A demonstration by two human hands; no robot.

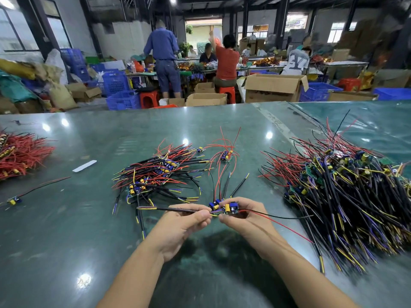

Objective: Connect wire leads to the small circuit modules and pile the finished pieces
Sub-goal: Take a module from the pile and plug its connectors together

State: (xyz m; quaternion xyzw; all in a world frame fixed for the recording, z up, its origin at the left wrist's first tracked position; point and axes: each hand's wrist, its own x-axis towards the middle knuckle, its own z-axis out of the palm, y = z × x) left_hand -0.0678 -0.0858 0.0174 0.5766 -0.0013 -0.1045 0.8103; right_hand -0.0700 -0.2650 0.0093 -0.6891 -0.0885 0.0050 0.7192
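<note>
Green glossy sheeting covers the table [66, 230], over which two bare hands are held near the middle of the scene. The left hand [184, 225] is seen with fingers curled inward, thumb and forefinger pinching a black sleeved lead [178, 209] whose yellow and purple tips are directed to the left. The right hand [242, 215] is curled around a small circuit module [231, 207], gripped between thumb and fingertips; a red wire and a black wire [280, 217] are trailed from it to the right. A second module [214, 205] is seen just beside the first, between the two hands; which fingers carry it cannot be told. The fingertips of both hands are nearly touching at the joint. Just beyond the hands, a central pile [155, 174] of wired modules is laid, with a smaller cluster [225, 155] of modules with red leads to its far right. A large heap [347, 196] of leads and modules is spread at the right, and a red-wired heap [20, 154] is shown at the far left edge. A single wired module [13, 200] is placed at the near left, well apart, and a white strip [84, 166] lies between it and the central pile.
</note>
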